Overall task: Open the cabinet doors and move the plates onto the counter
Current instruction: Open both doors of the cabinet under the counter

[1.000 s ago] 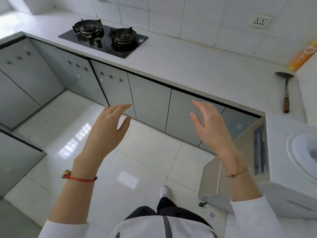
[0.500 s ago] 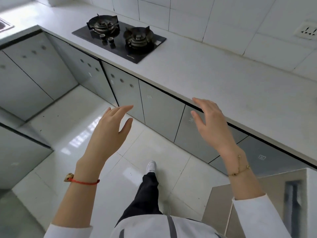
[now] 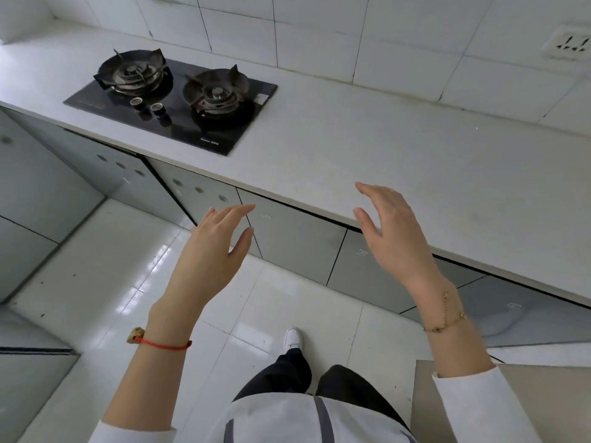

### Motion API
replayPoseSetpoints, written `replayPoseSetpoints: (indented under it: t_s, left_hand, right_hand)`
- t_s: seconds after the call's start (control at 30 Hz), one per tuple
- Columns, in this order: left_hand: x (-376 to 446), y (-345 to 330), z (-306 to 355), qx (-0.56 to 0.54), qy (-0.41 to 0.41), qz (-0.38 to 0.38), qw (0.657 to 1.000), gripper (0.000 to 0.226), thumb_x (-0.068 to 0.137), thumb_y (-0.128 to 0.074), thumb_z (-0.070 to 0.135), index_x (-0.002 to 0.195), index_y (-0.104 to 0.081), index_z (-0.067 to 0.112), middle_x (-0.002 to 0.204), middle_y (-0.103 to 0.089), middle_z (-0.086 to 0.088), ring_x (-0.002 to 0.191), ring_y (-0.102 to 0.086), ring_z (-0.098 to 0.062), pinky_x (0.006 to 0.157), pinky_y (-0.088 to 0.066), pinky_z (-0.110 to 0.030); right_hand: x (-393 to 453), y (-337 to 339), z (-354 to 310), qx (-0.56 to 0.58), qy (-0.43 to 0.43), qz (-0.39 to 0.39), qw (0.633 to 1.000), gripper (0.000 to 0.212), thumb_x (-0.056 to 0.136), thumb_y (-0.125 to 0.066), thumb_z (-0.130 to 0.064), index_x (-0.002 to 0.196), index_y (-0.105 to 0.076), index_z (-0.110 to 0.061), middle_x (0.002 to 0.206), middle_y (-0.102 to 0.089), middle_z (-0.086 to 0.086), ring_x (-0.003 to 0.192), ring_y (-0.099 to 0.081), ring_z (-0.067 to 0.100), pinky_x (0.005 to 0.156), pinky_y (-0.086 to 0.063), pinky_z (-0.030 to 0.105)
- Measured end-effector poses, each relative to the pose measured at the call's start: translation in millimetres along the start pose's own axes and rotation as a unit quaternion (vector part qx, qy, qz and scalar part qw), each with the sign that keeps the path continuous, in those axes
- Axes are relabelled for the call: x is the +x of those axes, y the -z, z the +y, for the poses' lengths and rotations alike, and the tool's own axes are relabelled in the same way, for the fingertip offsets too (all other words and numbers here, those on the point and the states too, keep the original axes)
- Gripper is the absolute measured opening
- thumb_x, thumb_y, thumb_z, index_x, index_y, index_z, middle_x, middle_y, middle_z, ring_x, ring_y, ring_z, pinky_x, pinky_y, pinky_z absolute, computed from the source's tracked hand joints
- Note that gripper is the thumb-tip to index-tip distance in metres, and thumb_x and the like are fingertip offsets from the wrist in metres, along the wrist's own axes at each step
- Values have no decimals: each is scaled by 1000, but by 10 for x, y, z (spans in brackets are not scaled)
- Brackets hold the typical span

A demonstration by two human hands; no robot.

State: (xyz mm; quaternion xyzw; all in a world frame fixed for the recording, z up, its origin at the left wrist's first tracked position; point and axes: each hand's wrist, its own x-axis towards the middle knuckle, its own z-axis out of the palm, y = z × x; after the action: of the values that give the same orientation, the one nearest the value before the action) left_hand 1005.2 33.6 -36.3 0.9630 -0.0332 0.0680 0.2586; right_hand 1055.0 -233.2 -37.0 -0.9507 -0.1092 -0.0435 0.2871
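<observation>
Both hands raised, nothing held; cabinet doors closed.
Gas hob set in the white tabletop at left; left hand grip released, fingers straight, above the floor; grey cabinet doors closed under the tabletop edge; right hand grip released, over that edge; plates not visible.
</observation>
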Motion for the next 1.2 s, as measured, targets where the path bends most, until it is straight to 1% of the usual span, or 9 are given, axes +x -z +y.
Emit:
replayPoseSetpoints:
  t_s: [0.2,0.3,0.4,0.6,0.7,0.83,0.97,1.1,1.2]
  left_hand:
    - [387,-56,-151,-12,-17,-47,999,39,99,-51,21,138,-52,18,136,-59,2,126,-37,-9,113,-13,-20]
    - [487,-138,-174,-20,-24,-66,997,38,99,-51,20,137,-52,17,134,-60,1,120,-36,-6,113,-21,-28]
    - [562,-206,-175,-28,-24,-87,995,38,99,-51,20,137,-52,16,131,-61,2,117,-49,-12,118,-28,-38]
    - [650,-274,-108,-31,-21,-85,996,38,98,-53,19,136,-54,16,129,-62,3,115,-54,-15,113,-36,-44]
    - [689,-325,-52,-30,-17,-81,996,37,98,-53,18,135,-55,15,129,-63,2,115,-55,-16,110,-40,-46]
    - [697,-428,43,-29,-9,-71,997,37,98,-53,19,135,-54,15,131,-62,1,121,-55,-19,116,-32,-40]
    - [694,-619,79,-32,-5,-71,997,38,99,-52,20,136,-54,16,129,-63,1,119,-57,-19,113,-37,-43]
    - [709,-917,36,-22,-6,-78,997,38,99,-51,22,137,-53,17,130,-62,1,121,-56,-21,115,-29,-29]
    - [699,-1207,-62,-22,-8,-80,997,38,99,-51,22,136,-54,19,131,-61,2,123,-55,-19,105,-35,-24]
  right_hand:
    - [127,-125,26,9,-42,4,999,41,101,-47,-23,141,-46,-14,137,-53,2,132,-43,18,110,-34,30]
    - [144,-178,77,8,-55,2,998,41,100,-47,-23,140,-47,-14,137,-53,1,131,-43,18,109,-32,28]
    - [168,-219,129,7,-63,0,998,40,100,-47,-23,139,-48,-14,136,-54,1,131,-43,17,108,-29,25]
    - [230,-222,231,10,-62,-3,998,40,100,-47,-24,139,-48,-15,136,-54,0,129,-43,15,105,-26,18]
    - [261,-196,311,13,-60,-8,998,41,100,-46,-25,140,-46,-16,137,-53,0,130,-43,15,109,-29,23]
    - [274,-153,478,31,-58,-17,998,41,101,-46,-25,141,-45,-17,138,-51,0,132,-41,15,103,-46,42]
    - [296,-216,705,22,-51,-17,998,41,101,-46,-25,141,-45,-16,140,-50,2,136,-37,16,105,-44,44]
    - [280,-368,933,31,-50,-10,998,41,101,-46,-25,141,-45,-16,142,-47,2,139,-31,15,102,-48,45]
    - [235,-553,1098,19,-37,20,999,39,101,-45,-24,139,-47,-16,135,-53,0,132,-40,15,107,-42,41]
